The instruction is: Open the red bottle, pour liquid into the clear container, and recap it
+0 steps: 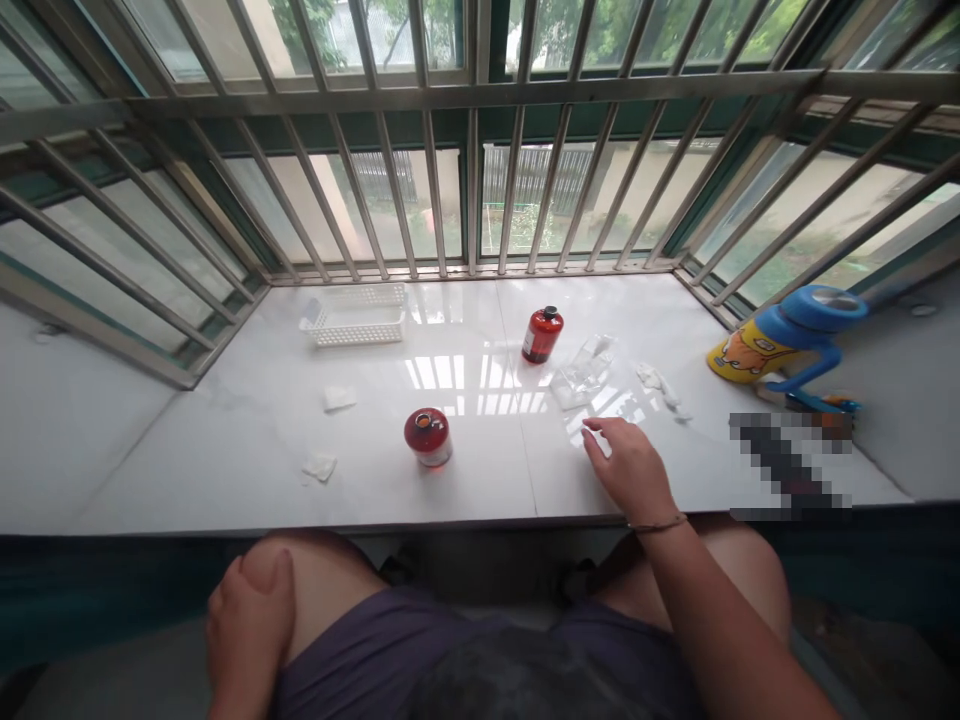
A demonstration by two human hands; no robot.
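Your left hand [247, 620] rests curled on your knee, empty | your right hand [628, 465], fingers spread flat, touches the sill [465, 470] near a clear packet [581, 375], gripping nothing | capless bottle [428, 437] stands opened; capped bottle [541, 334] remains untouched

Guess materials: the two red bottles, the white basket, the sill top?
Bottles: probably translucent red-amber glass or plastic, light glows through. Basket: likely white moulded plastic, slotted walls. Sill top: glossy white stone or tile, mirrors the window bars.

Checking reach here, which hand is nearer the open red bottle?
Right. The right hand rests on the sill beside the open red bottle; the left hand rests on the knee below.
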